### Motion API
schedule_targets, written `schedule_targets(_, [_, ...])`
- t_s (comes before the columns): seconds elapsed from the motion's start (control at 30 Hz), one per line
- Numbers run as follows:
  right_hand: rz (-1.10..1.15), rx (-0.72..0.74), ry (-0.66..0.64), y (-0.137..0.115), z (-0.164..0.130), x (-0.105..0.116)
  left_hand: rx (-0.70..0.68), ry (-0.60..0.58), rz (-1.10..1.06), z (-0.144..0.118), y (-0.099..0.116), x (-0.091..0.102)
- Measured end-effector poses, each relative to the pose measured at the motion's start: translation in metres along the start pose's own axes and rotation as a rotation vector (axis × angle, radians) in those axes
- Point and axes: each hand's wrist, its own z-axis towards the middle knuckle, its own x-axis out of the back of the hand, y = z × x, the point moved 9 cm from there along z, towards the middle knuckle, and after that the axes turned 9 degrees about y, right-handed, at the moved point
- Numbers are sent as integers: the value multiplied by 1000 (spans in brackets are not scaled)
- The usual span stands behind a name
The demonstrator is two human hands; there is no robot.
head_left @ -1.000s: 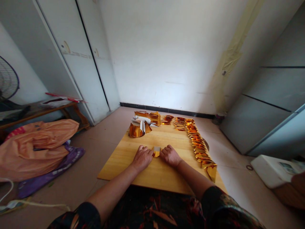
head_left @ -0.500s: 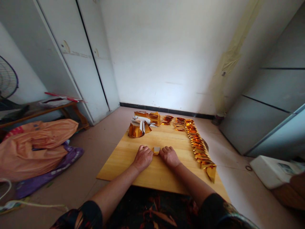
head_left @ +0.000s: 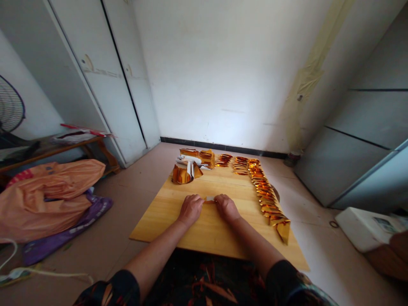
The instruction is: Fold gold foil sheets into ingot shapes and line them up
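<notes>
Near the middle of the wooden board (head_left: 159,221), a small sheet of gold foil paper (head_left: 210,199) with a pale grey patch lies between my hands. My left hand (head_left: 191,209) is closed on its left end, fingers curled down at the board. At the right end, my right hand (head_left: 227,207) is closed on it in the same way. The fingertips of both hands are hidden behind the knuckles. A long row of folded gold foil pieces (head_left: 266,193) runs down the board's right side.
Stacked gold foil sheets (head_left: 208,158) and a curled gold sheet (head_left: 181,173) with white paper lie at the board's far left. Smaller folded piles (head_left: 240,165) sit along the back. An orange bag (head_left: 54,195) is on the floor left; a white box (head_left: 363,229) stands right.
The foil paper between my hands looks flatter and narrower front to back. My hands have moved slightly, the right one a little to the right. The piles are unchanged.
</notes>
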Motion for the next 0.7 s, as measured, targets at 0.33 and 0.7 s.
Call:
schedule_targets(0.33, [-24, -147, 4, 6, -1, 7, 158, 0, -195, 9, -21, -15])
schedule_targets(0.7, [-176, -280, -1, 7, 0, 2, 311, -48, -97, 13, -29, -23])
